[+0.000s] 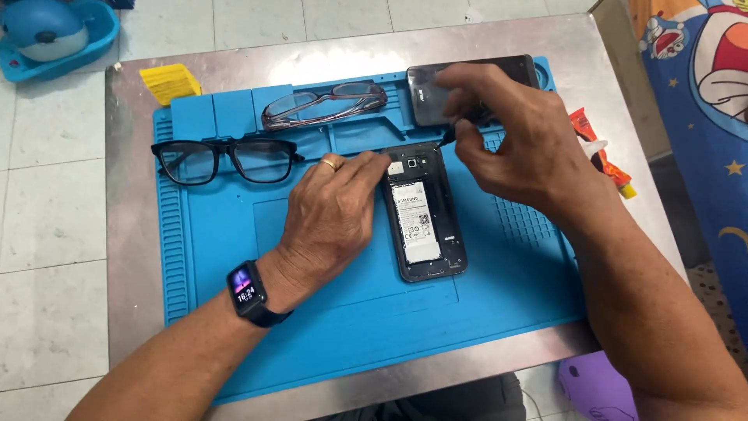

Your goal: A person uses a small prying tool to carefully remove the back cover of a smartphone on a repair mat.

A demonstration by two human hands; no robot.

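Note:
A phone with its back cover off lies face down on the blue work mat, its white-labelled battery showing. My left hand rests flat beside it, fingertips touching the phone's upper left edge; it wears a ring and a wristwatch. My right hand hovers over the phone's top end, fingers pinched on a thin dark tool whose tip points at the phone's top. A second dark phone lies at the mat's far edge, partly hidden under my right hand.
Black-framed glasses and a thinner purple-grey pair lie on the mat's far left. A yellow pad sits on the metal table. A red-and-yellow glue tube lies at the right. A blue tub stands on the floor.

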